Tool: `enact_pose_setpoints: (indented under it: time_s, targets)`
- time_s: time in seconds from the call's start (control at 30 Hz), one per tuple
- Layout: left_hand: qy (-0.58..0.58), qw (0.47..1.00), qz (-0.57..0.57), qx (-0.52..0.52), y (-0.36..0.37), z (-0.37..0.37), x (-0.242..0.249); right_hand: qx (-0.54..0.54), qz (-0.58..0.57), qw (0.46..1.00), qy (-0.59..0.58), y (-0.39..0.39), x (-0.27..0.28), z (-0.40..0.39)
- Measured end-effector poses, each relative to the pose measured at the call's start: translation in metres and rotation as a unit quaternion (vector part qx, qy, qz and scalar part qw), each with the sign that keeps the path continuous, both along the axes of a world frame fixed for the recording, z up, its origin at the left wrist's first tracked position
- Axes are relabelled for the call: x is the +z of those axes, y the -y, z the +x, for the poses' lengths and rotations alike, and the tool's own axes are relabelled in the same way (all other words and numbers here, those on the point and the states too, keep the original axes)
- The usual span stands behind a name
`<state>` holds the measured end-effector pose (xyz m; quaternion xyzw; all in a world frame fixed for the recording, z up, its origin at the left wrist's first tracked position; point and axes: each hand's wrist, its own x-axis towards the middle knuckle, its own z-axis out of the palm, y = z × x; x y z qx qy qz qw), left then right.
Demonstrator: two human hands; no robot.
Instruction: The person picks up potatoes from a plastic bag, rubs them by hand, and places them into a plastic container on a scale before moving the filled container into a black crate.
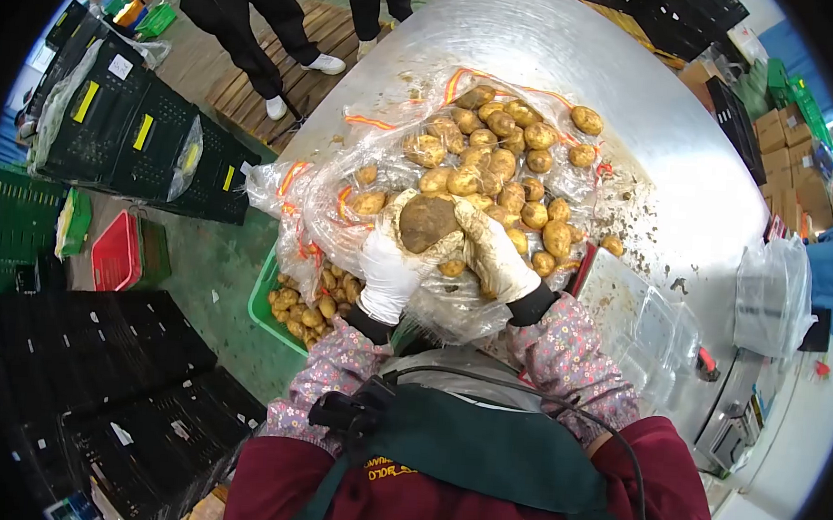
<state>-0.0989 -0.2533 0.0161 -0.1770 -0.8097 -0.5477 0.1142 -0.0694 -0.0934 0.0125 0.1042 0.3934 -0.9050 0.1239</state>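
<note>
Between my two gloved hands is a big, dirt-covered brown potato point(426, 224), held above the near edge of the heap. My left hand point(388, 263) cups it from the left and below in a white glove. The glove on my right hand point(495, 253) is soiled brown, and its fingers press on the potato's right side. A pile of yellowish potatoes point(491, 174) lies just beyond on transparent plastic bags point(330, 193) with orange-red stripes. Plastic film also hangs below my hands.
A metal table point(673, 123) carries the pile and loose soil. At lower left stands a green crate point(264, 294) of potatoes. A flat metal plate point(610, 291) lies to the right. Dark crates point(129, 128) are stacked left. Two people point(246, 11) stand across the table.
</note>
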Motion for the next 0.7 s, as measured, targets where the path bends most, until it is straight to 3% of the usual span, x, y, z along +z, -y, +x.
enact_pose_setpoints:
  time_s: [0.13,0.2,0.3,0.43,0.53,0.6,0.63,0.7]
  targets:
    - [0.059,0.997,0.042,-0.005,0.005,0.007,-0.008,0.062,-0.012,0.998,-0.026,-0.002,0.009,0.004]
    - [0.026,0.999,-0.018,-0.014,0.007,0.007,-0.003,0.036,0.061,0.998,-0.001,0.003,0.019,0.005]
    - [-0.036,0.999,-0.004,-0.038,0.008,0.006,0.008,0.072,0.061,0.994,-0.049,-0.005,0.016,0.007]
    - [-0.031,0.996,-0.013,-0.077,0.016,0.005,0.005,0.085,0.069,0.99,-0.086,-0.008,0.005,0.015]
    - [0.001,0.994,-0.038,-0.106,0.021,0.001,-0.003,0.077,-0.014,0.996,-0.044,-0.003,-0.01,0.027]
    - [0.277,0.954,0.044,-0.103,0.025,-0.014,-0.02,0.067,-0.073,0.995,-0.023,0.004,-0.012,0.032]
    - [0.278,0.954,0.047,-0.098,0.028,-0.021,-0.031,0.072,-0.072,0.995,-0.022,0.008,-0.016,0.034]
    - [0.434,0.828,0.33,-0.13,0.033,-0.031,-0.055,0.052,-0.011,0.994,-0.094,0.018,-0.019,0.036]
